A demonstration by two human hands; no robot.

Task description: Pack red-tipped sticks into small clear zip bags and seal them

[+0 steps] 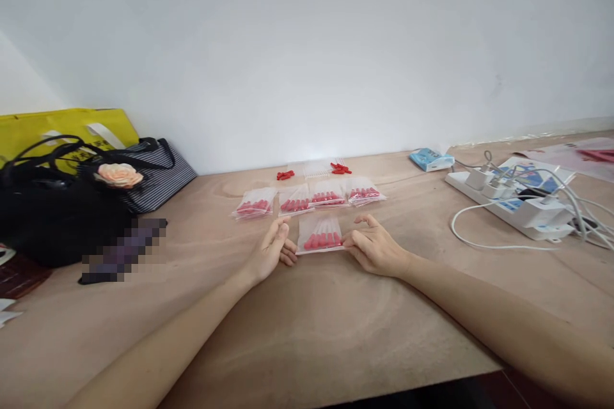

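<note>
A clear plastic bag [322,227] with several red-tipped sticks fanned inside lies flat on the wooden table between my hands. At its right edge, the thumb and bent index finger of my right hand [377,248] pinch the bag's lower corner. My left hand [272,248] rests on its side by the left edge, thumb and fingers apart, holding nothing. Just beyond lies a row of similar filled bags: one stack [254,203] at the left, two overlapping bags [295,200] [328,193] in the middle and another stack [364,192] at the right.
Loose red pieces lie in two small piles [285,175] [341,168] near the wall, with white sticks [317,170] between them. A blue-and-white packet [432,159] and a power strip [508,204] with tangled cables stand right. Bags, including a yellow one [71,121], crowd the left.
</note>
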